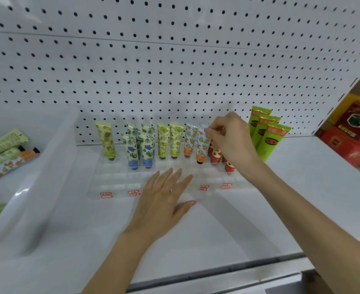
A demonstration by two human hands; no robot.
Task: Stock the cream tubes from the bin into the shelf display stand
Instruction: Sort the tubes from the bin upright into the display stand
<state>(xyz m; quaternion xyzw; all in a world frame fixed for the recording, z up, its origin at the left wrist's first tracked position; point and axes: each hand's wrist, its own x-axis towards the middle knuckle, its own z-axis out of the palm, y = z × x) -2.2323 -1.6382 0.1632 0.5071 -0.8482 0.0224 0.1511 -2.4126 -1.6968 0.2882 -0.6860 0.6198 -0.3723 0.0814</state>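
Note:
A clear acrylic display stand [115,183] sits on the white shelf with several cream tubes upright in its slots. My right hand [230,139] pinches the top of a blue-and-orange patterned cream tube [202,147], cap down, beside a matching tube [190,141]. Red tubes [216,157] stand partly hidden behind that hand. My left hand [164,198] lies flat with fingers spread on the front of the stand, holding nothing. The white bin [36,187] at the left holds several more tubes [4,153] lying on their sides.
Three tall green tubes [266,136] stand to the right of the stand. Red boxes [353,141] sit at the far right on the neighbouring shelf. A white pegboard [174,60] forms the back wall. The shelf's front edge [217,270] runs below my arms.

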